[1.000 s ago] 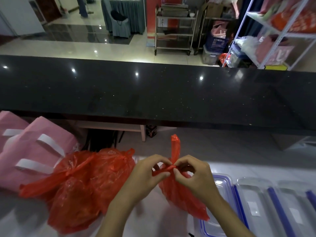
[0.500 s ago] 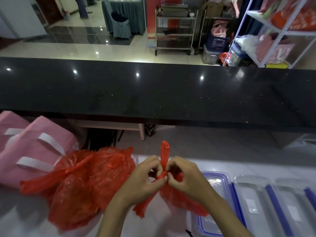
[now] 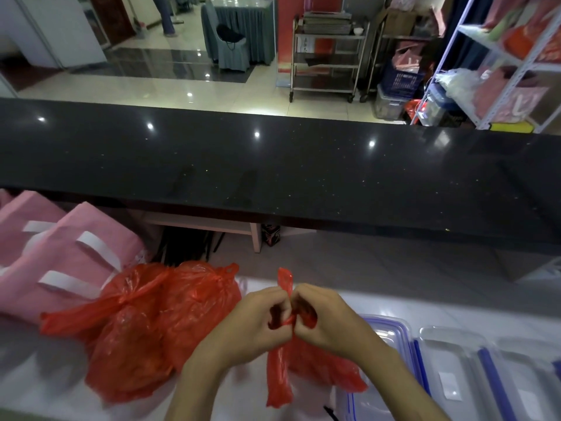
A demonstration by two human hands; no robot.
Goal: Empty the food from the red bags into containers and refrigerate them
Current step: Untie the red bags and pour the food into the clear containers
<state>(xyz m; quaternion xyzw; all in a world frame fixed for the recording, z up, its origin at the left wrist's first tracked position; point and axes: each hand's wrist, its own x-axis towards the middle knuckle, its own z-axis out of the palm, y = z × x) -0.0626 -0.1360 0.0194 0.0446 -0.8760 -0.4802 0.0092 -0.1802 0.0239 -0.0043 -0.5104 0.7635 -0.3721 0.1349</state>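
Since the picture taken a moment ago, one red tail of the knot has been pulled down and now hangs long below the hands, while a short tail sticks up above them. Both hands have been brought close together in the lower middle of the frame. The left hand [image 3: 258,323] is curled tight, and a bit of the knot is pinched in its fingertips. The right hand [image 3: 324,320] is curled too, and the other side of the knot is pinched by it. The small red bag [image 3: 306,369] is held like this so that the knot can be picked apart and the food inside can be tipped out. It is likely that the knot is half undone, but how tight it is cannot be told. The bag sits on the white counter [image 3: 455,302], just left of the clear containers [image 3: 449,363] with blue clips in the lower right. One container [image 3: 391,326] is partly hidden under the bag and the right arm, so the food can probably be dropped straight in. Two bigger red bags [image 3: 158,326] are lying tied shut in the lower left, touching each other, so they seem to be waiting their turn. Pink bags [image 3: 66,253] with white handles are stacked behind them at the left edge. A long black ledge [image 3: 273,165] runs across the middle of the frame. No fridge door can be made out for sure.
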